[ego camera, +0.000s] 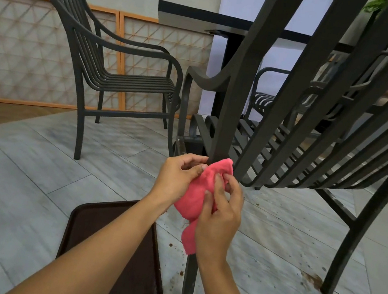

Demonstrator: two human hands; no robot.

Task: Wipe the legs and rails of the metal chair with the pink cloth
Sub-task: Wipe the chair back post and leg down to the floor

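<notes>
- Holding the pink cloth with both hands, I have it bunched against the near leg of the metal chair, partway up the leg and just below the seat slats.
- My left hand grips the left side of the cloth, its fingers curled round the fabric beside the leg.
- My right hand pinches the right side of the cloth, fingertips pressed into the folds, with a tail of pink fabric hanging below the palm.
- I can see the leg run on down from under the cloth to the floor, where brown specks and a smear lie round its foot.
- Further right, the chair's other near leg stands on the grey tiles with a brown stain at its base.
- A dark brown tray lies flat on the floor just left of the wiped leg, partly under my left forearm.
- A second dark metal armchair stands well apart to the far left, in front of a lattice screen with an orange frame.
- A dark-edged counter stands beyond the chair I am wiping, and a third chair shows through the back slats.
</notes>
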